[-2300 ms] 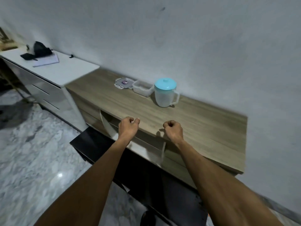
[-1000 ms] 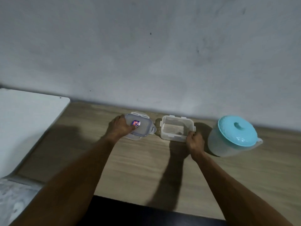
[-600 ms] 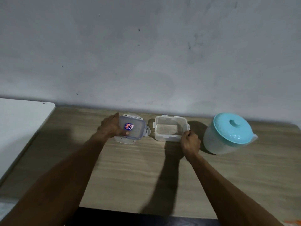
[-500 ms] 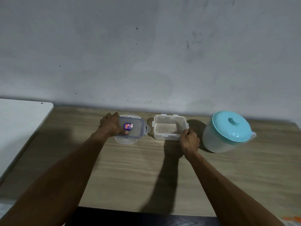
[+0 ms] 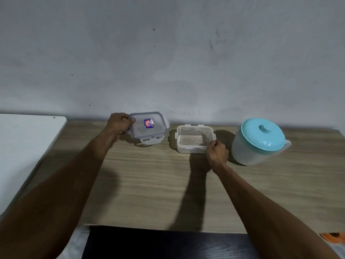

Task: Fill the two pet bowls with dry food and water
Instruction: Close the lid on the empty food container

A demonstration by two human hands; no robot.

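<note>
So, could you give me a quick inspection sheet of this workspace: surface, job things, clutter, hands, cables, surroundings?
Surface: wooden counter, set against the wall.
Job's things: clear tub, open, looks empty; lid with a sticker, left of it; jug with a teal top, right of it. No food seen.
Clutter: orange scrap at the lower right edge, too cut off to tell.
Hands: left hand grips the lid's left edge; right hand grips the tub's near right corner.
Cables: nothing seen.
Surroundings: grey wall behind; white top to the left; dark panel below the counter's front edge.
</note>
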